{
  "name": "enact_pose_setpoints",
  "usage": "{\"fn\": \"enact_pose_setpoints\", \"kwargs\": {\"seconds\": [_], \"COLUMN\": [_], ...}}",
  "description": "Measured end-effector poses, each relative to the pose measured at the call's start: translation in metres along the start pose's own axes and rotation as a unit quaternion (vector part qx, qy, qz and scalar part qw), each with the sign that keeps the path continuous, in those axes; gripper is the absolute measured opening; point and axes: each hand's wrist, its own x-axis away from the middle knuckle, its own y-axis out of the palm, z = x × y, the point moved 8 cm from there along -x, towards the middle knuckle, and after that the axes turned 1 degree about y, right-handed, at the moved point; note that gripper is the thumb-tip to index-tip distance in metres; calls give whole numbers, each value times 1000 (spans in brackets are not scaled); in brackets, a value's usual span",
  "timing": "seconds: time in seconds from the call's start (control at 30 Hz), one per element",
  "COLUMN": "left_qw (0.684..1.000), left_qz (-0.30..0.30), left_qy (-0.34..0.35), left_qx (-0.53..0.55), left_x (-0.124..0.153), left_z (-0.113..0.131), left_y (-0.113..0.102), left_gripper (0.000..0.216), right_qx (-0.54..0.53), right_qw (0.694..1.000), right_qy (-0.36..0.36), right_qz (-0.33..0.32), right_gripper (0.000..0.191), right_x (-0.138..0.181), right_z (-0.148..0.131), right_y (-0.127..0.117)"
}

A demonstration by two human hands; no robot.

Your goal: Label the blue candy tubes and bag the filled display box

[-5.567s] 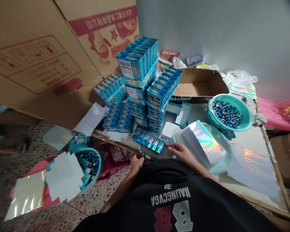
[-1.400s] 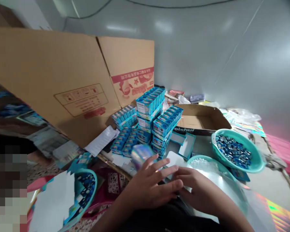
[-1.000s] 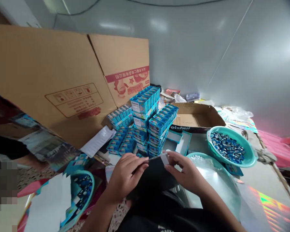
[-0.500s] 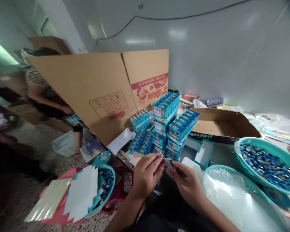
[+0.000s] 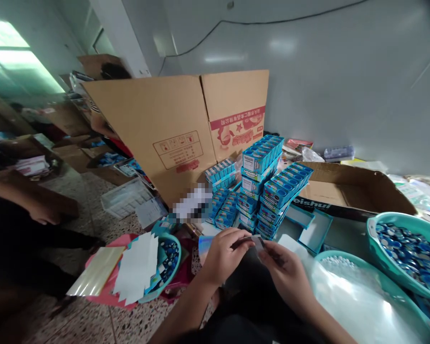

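Observation:
Low in the middle, my left hand (image 5: 224, 255) and my right hand (image 5: 286, 270) meet in front of my body. Between their fingertips is a small, thin grey piece (image 5: 258, 242), flat like a card or strip; its exact kind is unclear. Both hands have fingers and thumb closed on it, and the fingers hide part of it. Just beyond stand stacks of blue printed boxes (image 5: 274, 191) with round openings on top. A shiny, bluish sheet (image 5: 205, 248) lies beside my left hand.
Right: a turquoise basin (image 5: 374, 229) of blue-and-white pieces, and another basin (image 5: 324, 258) with clear plastic. Behind stands an open carton (image 5: 326, 186); a tall cardboard panel (image 5: 146, 119) rises left. Lower left, white cards (image 5: 138, 267) rest across a basket. A co-worker's hand (image 5: 43, 210) shows at left.
The view has swung left, so everything sits further right in the picture, and more of the floor and co-worker at left shows. Both hands still hold the small grey piece.

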Motion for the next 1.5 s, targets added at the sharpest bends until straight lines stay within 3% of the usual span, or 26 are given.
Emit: {"fn": "enact_pose_setpoints", "kwargs": {"seconds": [0.2,0.33,0.6,0.73,0.9,1.03,1.13,1.3,1.5], "left_qw": [997,996,997,998,981,973,980,997,998], "left_qz": [-73,-83,-8,11,36,69,61,-15,-28], "left_qy": [-2,32,80,62,160,181,154,35,25], "left_qx": [14,31,-4,-25,-103,-123,-107,-67,-58], "left_x": [-4,-4,-2,-2,0,3,3,-1,0], "left_z": [4,10,6,1,21,31,28,6,3], "left_y": [5,4,-6,-6,-6,-9,-10,-7,-8], "left_gripper": [15,16,11,24,19,19,18,11,5], "right_qx": [10,50,46,28,11,7,1,-7,-28], "right_qw": [998,995,995,996,997,997,997,997,999], "right_qy": [-44,-85,-87,-82,-68,-70,-70,-57,-35], "right_qz": [40,20,-23,-1,40,40,45,47,9], "right_gripper": [45,30,20,23,23,24,25,26,24], "right_x": [2,-2,-14,-16,-16,-17,-18,-22,-22], "right_z": [-6,-13,-31,-34,-33,-33,-31,-25,-19], "right_y": [-4,-3,-5,-6,-9,-7,-5,1,8]}}
